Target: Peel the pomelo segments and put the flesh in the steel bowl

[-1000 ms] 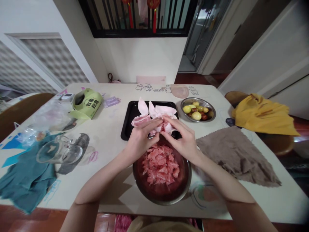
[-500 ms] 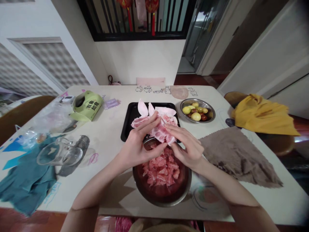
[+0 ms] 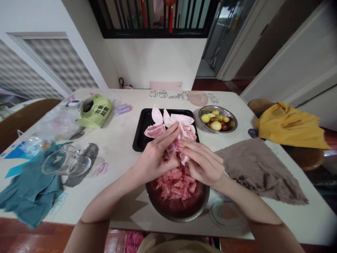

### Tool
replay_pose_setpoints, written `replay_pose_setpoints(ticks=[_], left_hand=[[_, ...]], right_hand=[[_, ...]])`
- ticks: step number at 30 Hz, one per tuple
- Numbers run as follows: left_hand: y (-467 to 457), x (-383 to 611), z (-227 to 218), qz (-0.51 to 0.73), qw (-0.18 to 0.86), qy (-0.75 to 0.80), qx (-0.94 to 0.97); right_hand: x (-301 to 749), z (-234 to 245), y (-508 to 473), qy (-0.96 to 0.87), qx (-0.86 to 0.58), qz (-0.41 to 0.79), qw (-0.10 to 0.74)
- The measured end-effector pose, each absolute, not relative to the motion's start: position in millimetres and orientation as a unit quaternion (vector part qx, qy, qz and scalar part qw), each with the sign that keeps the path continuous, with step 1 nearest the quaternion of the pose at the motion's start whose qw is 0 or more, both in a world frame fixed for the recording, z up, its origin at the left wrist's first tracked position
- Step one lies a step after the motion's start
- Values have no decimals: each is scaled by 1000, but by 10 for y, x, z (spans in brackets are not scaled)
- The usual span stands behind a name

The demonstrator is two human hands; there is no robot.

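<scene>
Both hands grip a pink pomelo segment (image 3: pixel 181 159) with pale membrane hanging from it, above a steel bowl (image 3: pixel 177 214). My left hand (image 3: pixel 158 156) closes round its left side, the thumb bent inward. On the right side, my right hand (image 3: pixel 206 161) presses with its fingers over the top of the segment. Torn red pomelo flesh (image 3: pixel 176 188) fills the middle of the bowl. Just behind stands a black tray (image 3: pixel 140 135) with a pomelo piece (image 3: pixel 154 130) and several white peel pieces (image 3: pixel 157 115). My fingers hide part of the held segment.
A steel bowl of small fruits (image 3: pixel 231 121) stands at the back right. A brown cloth (image 3: pixel 263 172) lies to the right, a yellow cloth (image 3: pixel 289 123) over a chair. At left are a glass pitcher (image 3: pixel 60 163), a teal cloth (image 3: pixel 34 189) and a green paper container (image 3: pixel 96 110).
My fingers have closed in on the segment, which now hangs more crumpled between them, its membrane pulled loose. The camera view has shifted slightly.
</scene>
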State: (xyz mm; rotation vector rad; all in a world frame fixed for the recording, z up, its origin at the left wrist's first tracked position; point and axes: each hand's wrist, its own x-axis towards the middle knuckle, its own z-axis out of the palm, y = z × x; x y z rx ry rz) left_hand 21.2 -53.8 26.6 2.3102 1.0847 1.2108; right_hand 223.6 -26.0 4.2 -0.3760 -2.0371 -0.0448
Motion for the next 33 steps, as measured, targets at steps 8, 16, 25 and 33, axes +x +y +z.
replay_pose_setpoints(ticks=[8, 16, 25, 33], left_hand=[[-502, 162, 334, 416, 204, 359, 810], [-513, 262, 217, 477, 260, 407, 734], [-430, 192, 161, 493, 325, 370, 717], [-301, 49, 241, 484, 347, 335, 730]], right_hand=[[2284, 61, -196, -847, -145, 21, 511], [2325, 56, -149, -860, -113, -24, 497], [2355, -38, -90, -873, -105, -1, 476], [2472, 139, -36, -858, -109, 78, 495]])
